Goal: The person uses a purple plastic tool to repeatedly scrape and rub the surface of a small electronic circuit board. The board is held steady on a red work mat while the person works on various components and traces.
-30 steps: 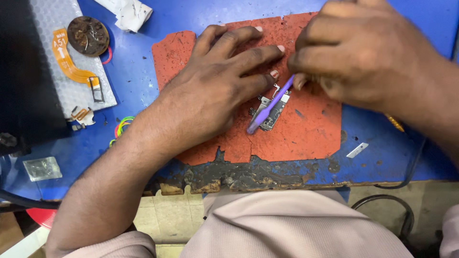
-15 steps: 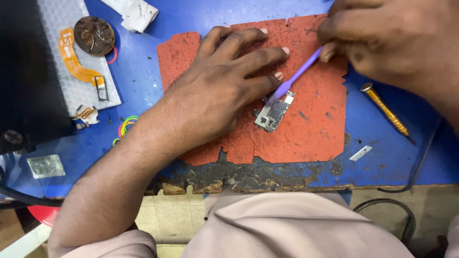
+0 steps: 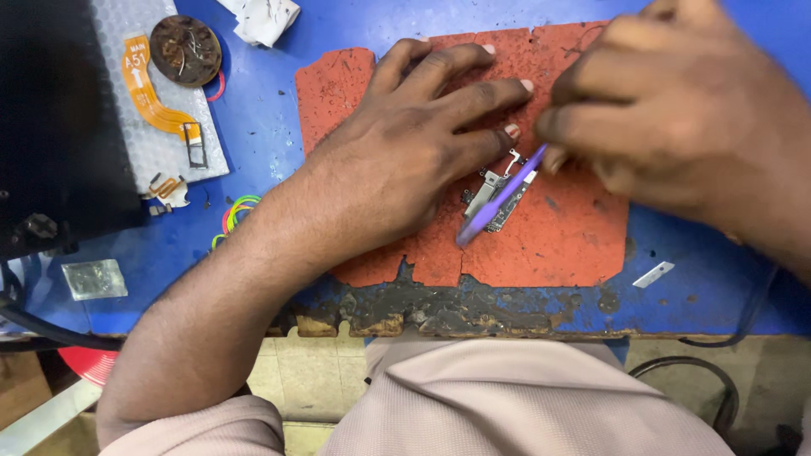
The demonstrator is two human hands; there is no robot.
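A small phone circuit board (image 3: 488,187) lies on a worn red mat (image 3: 549,241) on the blue bench. My left hand (image 3: 405,156) rests flat on the mat, fingers spread, its fingertips pressing the board's upper left edge. My right hand (image 3: 676,118) grips a purple brush (image 3: 500,199) by its handle; the brush lies slanted across the board, its head pointing down-left. The brush's upper end is hidden inside my fingers.
An orange flex cable (image 3: 152,93) and a round brown disc (image 3: 186,51) lie on a grey textured sheet (image 3: 160,156) at the upper left. Crumpled white paper (image 3: 266,17), coloured rubber bands (image 3: 235,213), a clear plastic bit (image 3: 95,279) and a small blade (image 3: 655,274) lie about. The bench's front edge is charred.
My right hand pulled the brush up and right off the board, then swept it back down-left across the board. The left hand stayed pressed in place.
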